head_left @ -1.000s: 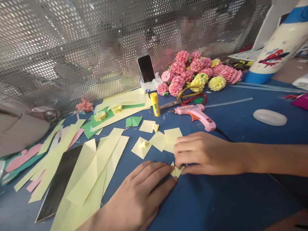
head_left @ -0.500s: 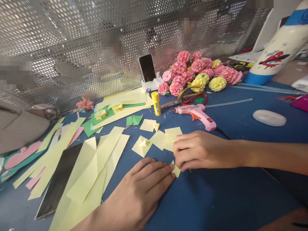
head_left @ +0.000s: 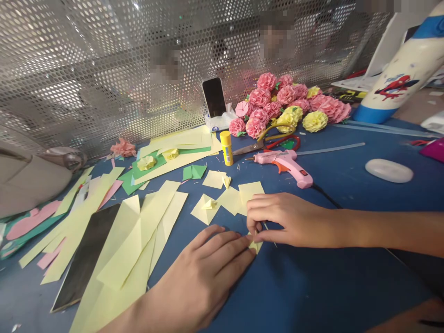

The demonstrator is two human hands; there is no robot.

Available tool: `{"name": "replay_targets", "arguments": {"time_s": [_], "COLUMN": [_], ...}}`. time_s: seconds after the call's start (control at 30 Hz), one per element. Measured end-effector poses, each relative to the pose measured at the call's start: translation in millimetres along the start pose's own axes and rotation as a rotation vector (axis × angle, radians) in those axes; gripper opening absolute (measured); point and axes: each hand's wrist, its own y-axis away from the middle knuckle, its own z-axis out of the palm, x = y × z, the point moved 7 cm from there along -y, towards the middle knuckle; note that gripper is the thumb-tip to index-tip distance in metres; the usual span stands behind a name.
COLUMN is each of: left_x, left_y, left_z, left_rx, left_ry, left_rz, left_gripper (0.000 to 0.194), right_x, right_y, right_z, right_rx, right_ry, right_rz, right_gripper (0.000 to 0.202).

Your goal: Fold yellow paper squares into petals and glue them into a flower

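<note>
My left hand lies flat on the table, fingers stretched out, with fingertips pressing the edge of a small folded pale-yellow paper piece. My right hand is curled, thumb and fingertips closed together at the top of that same piece; the fingers partly cover it. A thin pale strip shows beneath the right hand; whether it is held cannot be told. Just beyond the hands are yellow paper squares, one partly under the right hand, and small folded yellow pieces.
Long yellow paper strips overlap a dark flat panel at left. Farther back stand a glue stick, scissors, a pink glue gun, paper flowers, a phone and a bottle. A white oval object lies right.
My right hand has shifted slightly, its thumb now reaching onto the paper piece and its fingers lifted a little. More of the thin strip shows. My left hand stays in place.
</note>
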Motion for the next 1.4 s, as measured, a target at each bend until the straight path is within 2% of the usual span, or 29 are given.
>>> {"name": "replay_targets", "arguments": {"time_s": [0.23, 0.6, 1.17, 1.33, 1.4], "left_x": [-0.2, 4.1, 5.4, 3.9, 3.7], "left_y": [-0.4, -3.5, -2.3, -2.5, -1.6], "left_z": [0.0, 1.3, -0.7, -0.2, -0.1], "left_rx": [0.011, -0.013, 0.003, -0.003, -0.002], "left_ry": [0.056, 0.011, -0.039, -0.028, -0.026], "left_rz": [-0.017, -0.008, 0.001, -0.015, -0.011], "left_gripper": [0.038, 0.041, 0.039, 0.039, 0.04], "right_x": [-0.7, -1.3, -7.2, -6.8, -3.1], "right_y": [-0.3, -0.9, 4.5, 9.6, 10.8], "right_z": [0.8, 0.4, 3.1, -3.6, -6.9], "right_rx": [0.009, 0.009, 0.096, 0.1, 0.094], "right_ry": [0.032, 0.04, 0.122, 0.122, 0.1], "right_rz": [0.028, 0.032, 0.009, -0.134, -0.13], "right_gripper": [0.011, 0.01, 0.008, 0.009, 0.009]}}
